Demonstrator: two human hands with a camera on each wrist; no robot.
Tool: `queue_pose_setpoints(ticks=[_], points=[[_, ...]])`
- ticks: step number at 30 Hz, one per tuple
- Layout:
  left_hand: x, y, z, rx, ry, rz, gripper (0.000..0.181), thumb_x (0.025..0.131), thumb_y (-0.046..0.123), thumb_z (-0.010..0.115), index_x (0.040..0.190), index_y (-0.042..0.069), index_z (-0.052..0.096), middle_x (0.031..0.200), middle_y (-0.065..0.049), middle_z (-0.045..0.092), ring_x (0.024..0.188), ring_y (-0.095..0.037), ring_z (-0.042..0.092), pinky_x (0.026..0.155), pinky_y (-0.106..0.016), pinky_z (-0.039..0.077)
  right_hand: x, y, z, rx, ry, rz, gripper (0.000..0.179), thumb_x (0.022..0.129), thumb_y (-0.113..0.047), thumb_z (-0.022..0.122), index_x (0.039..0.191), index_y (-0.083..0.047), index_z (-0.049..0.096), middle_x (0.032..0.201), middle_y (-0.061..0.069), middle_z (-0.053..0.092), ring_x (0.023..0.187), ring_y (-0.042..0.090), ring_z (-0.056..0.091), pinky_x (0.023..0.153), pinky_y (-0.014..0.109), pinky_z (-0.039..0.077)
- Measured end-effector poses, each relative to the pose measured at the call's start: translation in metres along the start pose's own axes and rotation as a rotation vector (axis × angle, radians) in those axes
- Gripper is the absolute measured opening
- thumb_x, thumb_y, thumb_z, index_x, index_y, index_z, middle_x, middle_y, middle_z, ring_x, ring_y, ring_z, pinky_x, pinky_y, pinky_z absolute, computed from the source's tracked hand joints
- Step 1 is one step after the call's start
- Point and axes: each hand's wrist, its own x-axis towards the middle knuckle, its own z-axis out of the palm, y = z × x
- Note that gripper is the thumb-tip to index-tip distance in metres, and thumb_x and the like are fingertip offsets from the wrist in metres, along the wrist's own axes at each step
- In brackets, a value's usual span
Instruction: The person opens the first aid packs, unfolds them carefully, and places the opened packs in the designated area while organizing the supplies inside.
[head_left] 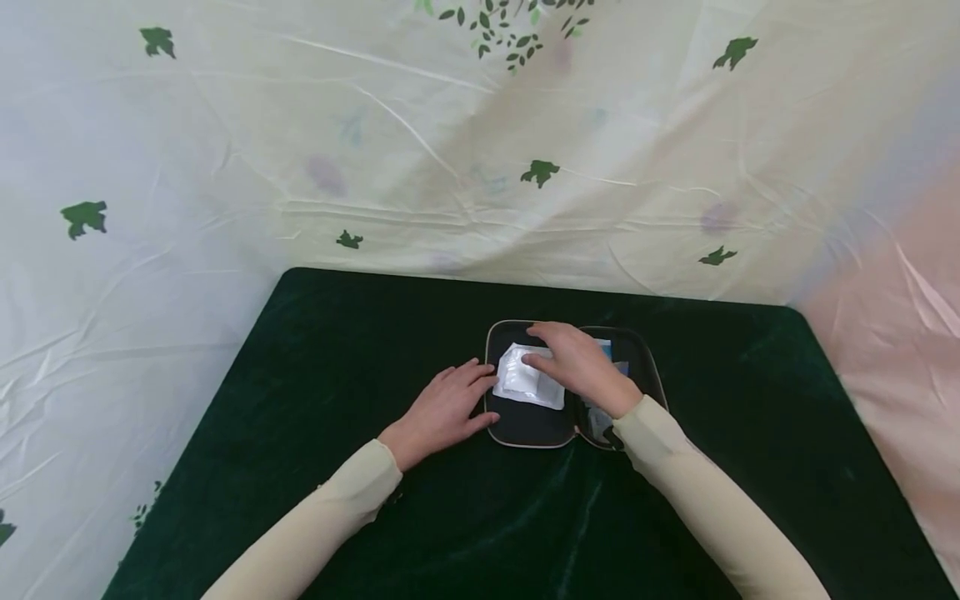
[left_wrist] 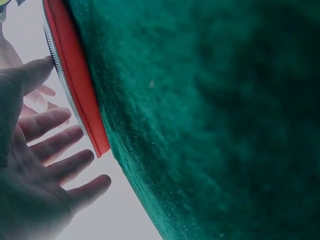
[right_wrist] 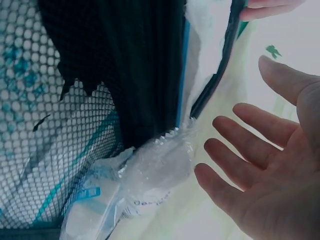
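A zippered case (head_left: 532, 429) lies spread open on the table, black inside; the left wrist view shows its red outer shell (left_wrist: 80, 75) and zipper edge. White flat packets (head_left: 525, 379) lie in its left half. My left hand (head_left: 442, 408) is at the case's left edge, fingers straight and spread, thumb at the rim. Above the case hovers my right hand (head_left: 581, 362), fingers extended and nothing held. In the right wrist view, a mesh pocket (right_wrist: 65, 125) covers the right half's contents, beside clear plastic-wrapped items (right_wrist: 157, 165). My right hand hides part of that half.
A dark green velvet cloth (head_left: 337, 333) covers the table, with folds in front of the case. Pale fabric (head_left: 450, 125) printed with green birds and leaves hangs behind and at the left, and pinkish fabric (head_left: 915, 333) at the right.
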Motion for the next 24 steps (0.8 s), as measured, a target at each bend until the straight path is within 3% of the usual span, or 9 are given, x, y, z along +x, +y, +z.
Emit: queue_pose_setpoints(ticks=[10, 16, 24], points=[[-0.001, 0.0, 0.0, 0.006, -0.026, -0.007, 0.061, 0.1, 0.05, 0.066, 0.147, 0.013, 0.057, 0.16, -0.009, 0.045, 0.152, -0.029, 0.034, 0.119, -0.055, 0.033, 0.011, 0.004, 0.009, -0.077, -0.088, 0.017, 0.053, 0.096, -0.029, 0.076, 0.138, -0.001, 0.063, 0.137, 0.02, 0.063, 0.125, 0.036, 0.06, 0.104, 0.053, 0.05], [-0.001, 0.001, 0.001, 0.003, -0.032, -0.014, 0.06, 0.1, 0.049, 0.067, 0.146, 0.013, 0.058, 0.161, -0.008, 0.044, 0.152, -0.029, 0.033, 0.119, -0.054, 0.033, 0.014, 0.007, 0.011, -0.12, -0.093, 0.011, 0.046, 0.094, -0.021, 0.078, 0.133, 0.0, 0.067, 0.125, 0.02, 0.066, 0.111, 0.034, 0.062, 0.094, 0.049, 0.053], [0.001, 0.0, -0.001, -0.013, -0.024, -0.017, 0.061, 0.099, 0.049, 0.068, 0.146, 0.013, 0.058, 0.159, -0.009, 0.046, 0.152, -0.029, 0.034, 0.119, -0.053, 0.033, 0.014, 0.007, 0.0, 0.098, -0.039, 0.06, 0.027, 0.097, -0.013, 0.072, 0.123, -0.003, 0.072, 0.113, 0.015, 0.065, 0.094, 0.027, 0.06, 0.08, 0.044, 0.053]])
